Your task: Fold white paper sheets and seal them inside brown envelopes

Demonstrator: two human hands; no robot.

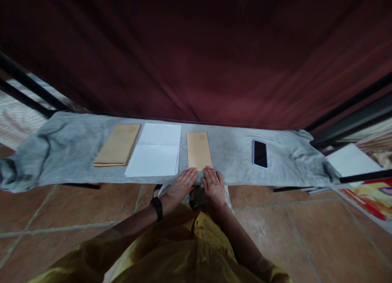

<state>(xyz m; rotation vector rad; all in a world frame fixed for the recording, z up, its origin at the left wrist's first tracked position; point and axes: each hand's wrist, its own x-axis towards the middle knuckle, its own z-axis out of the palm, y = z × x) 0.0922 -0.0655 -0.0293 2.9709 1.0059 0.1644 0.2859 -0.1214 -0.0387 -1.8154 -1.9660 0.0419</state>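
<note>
One envelope (199,150) lies flat on the cloth-covered counter (234,154), left hand (180,186) and right hand (214,189) at its near edge, fingers straight, gripping nothing; paper (154,156) and envelope stack (117,144) lie untouched.

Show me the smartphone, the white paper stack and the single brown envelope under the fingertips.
Smartphone (260,154): head view, middle of its dark screen.
White paper stack (155,153): head view, middle of the top sheet.
Single brown envelope (199,151): head view, middle of its upward face.
</note>
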